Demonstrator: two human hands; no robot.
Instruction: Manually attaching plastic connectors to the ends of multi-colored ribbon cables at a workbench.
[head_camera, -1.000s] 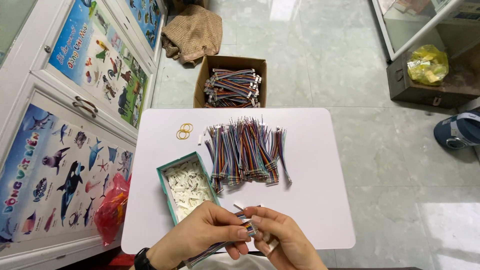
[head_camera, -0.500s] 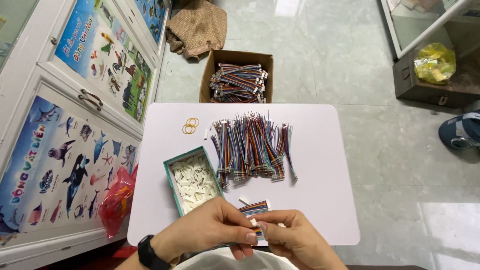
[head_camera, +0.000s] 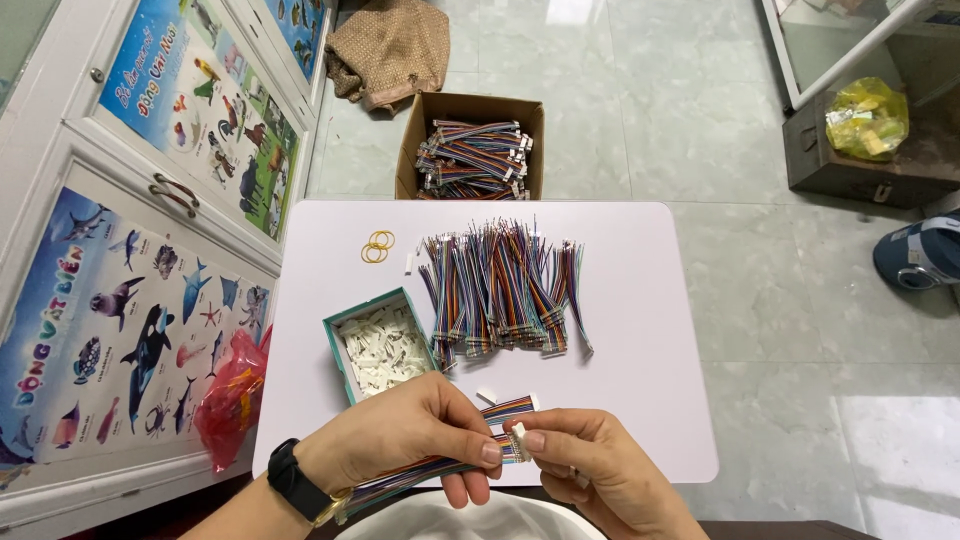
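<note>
In the head view, the left hand, with a black watch at the wrist, pinches a multicoloured ribbon cable between thumb and fingers. The right hand meets it from the other side, its fingers clenched on a small white connector at the cable's end. Cable and hands hang over the near edge of the white worktop, above a white bowl-like rim at the bottom of the frame.

Just beyond the hands lies one teal-edged box filled with white connectors. Right of it a spread pile of cut coloured wires covers the middle of the worktop; its count cannot be told. Two or three yellow rubber bands lie near the far left corner. A few loose white pieces lie between the box and the hands.

On the tiled floor past the worktop stands one cardboard box holding bundled wires, with a brown cloth bag behind it. A red plastic bag hangs left, by the postered cupboard.
</note>
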